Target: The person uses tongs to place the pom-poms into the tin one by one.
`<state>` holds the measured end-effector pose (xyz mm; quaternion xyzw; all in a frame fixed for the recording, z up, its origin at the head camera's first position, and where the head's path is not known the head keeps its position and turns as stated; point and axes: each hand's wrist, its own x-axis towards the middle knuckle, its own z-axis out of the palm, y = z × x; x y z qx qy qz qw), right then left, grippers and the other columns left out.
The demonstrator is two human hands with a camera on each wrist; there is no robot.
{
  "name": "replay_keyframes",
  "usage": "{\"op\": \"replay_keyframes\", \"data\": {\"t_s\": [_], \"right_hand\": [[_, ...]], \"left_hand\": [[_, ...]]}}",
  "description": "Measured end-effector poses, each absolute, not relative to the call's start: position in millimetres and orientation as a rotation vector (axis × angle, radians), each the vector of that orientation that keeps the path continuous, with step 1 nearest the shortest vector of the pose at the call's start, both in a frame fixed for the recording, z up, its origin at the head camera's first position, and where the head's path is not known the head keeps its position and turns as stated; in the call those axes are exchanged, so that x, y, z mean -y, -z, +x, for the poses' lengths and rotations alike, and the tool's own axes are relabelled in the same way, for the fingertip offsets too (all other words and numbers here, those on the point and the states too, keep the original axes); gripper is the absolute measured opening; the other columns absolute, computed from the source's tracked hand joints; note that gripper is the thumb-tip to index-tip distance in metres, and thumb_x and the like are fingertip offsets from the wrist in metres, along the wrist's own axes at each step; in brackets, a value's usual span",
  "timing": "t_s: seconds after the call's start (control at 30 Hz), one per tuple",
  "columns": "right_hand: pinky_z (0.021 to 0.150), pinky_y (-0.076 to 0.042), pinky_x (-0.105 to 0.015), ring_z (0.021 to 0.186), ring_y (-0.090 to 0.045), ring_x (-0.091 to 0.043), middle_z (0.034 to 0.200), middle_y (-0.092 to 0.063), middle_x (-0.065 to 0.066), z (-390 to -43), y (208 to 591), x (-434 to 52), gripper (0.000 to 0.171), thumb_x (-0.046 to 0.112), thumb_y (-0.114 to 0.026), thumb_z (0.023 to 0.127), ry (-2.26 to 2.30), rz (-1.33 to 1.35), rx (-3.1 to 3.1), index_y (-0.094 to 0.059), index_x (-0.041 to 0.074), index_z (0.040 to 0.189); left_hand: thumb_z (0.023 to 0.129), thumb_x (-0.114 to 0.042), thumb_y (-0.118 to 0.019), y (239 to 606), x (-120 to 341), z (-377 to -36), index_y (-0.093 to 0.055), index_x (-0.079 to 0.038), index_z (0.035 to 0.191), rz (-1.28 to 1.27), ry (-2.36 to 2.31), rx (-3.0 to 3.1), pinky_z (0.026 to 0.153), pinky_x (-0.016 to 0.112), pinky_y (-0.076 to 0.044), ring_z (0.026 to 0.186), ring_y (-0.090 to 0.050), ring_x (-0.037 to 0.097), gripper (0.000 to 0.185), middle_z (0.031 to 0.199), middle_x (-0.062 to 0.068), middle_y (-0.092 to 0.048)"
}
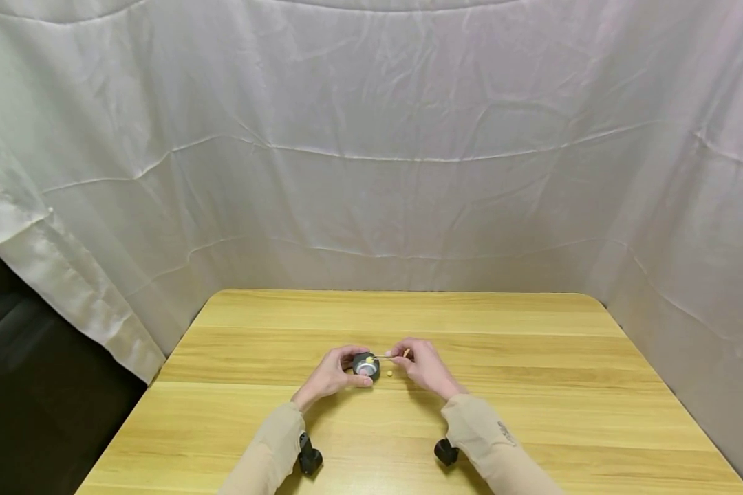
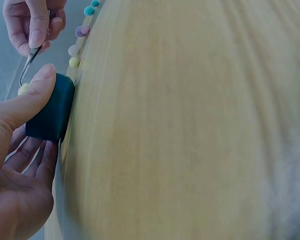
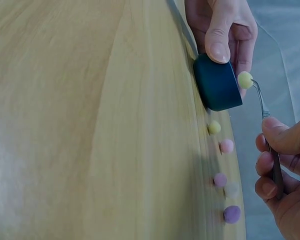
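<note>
My left hand (image 1: pixel 333 375) holds a small dark cup (image 2: pixel 52 110) on the table, thumb on one side and fingers curled round the other. Inside the cup, in the head view, a pinkish spot shows against the pale interior. My right hand (image 1: pixel 426 364) pinches a pair of metal tweezers (image 3: pixel 262 102) with a bent tip. At that tip sits a pale yellow pom-pom (image 3: pixel 245 80), right at the cup's mouth. Another yellow pom-pom (image 1: pixel 390 373) lies on the table just right of the cup.
In the right wrist view a pink pom-pom (image 3: pixel 226 146), a white pom-pom (image 3: pixel 231 189) and purple ones (image 3: pixel 232 214) lie in a loose line on the wooden table (image 1: pixel 408 316). Teal pom-poms (image 2: pixel 89 10) appear in the left wrist view. Pale curtains (image 1: pixel 371 206) hang behind.
</note>
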<state>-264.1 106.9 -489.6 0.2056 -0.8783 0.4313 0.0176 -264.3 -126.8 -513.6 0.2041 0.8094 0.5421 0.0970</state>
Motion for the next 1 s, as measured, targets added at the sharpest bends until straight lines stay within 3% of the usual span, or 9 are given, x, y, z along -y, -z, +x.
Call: {"op": "replay_keyframes", "data": {"t_s": [0.53, 1.0], "right_hand": [[0.059, -0.046, -0.017, 0.070, -0.057, -0.011, 0.098, -0.076, -0.008, -265.2, 491.6, -104.8, 0.007, 0.001, -0.070, 0.092, -1.340, 0.640, 2.708, -0.073, 0.006, 0.095], [0.057, -0.044, -0.018, 0.066, -0.051, -0.006, 0.084, -0.067, -0.005, -262.5, 493.1, -136.8, 0.002, 0.004, -0.070, 0.092, -1.302, 0.577, 2.715, -0.071, 0.005, 0.093]], "left_hand": [[0.081, -0.008, -0.084, 513.5, 129.2, -264.4, -0.058, 0.007, 0.133, 0.659, -1.596, -2.416, 0.103, 0.045, -0.054, 0.117, -0.064, 0.038, 0.060, 0.129, 0.026, -0.064], [0.081, -0.008, -0.084, 512.3, 127.7, -263.5, -0.059, 0.003, 0.134, 0.608, -1.616, -2.385, 0.105, 0.047, -0.053, 0.119, -0.063, 0.038, 0.059, 0.130, 0.023, -0.064]]}}
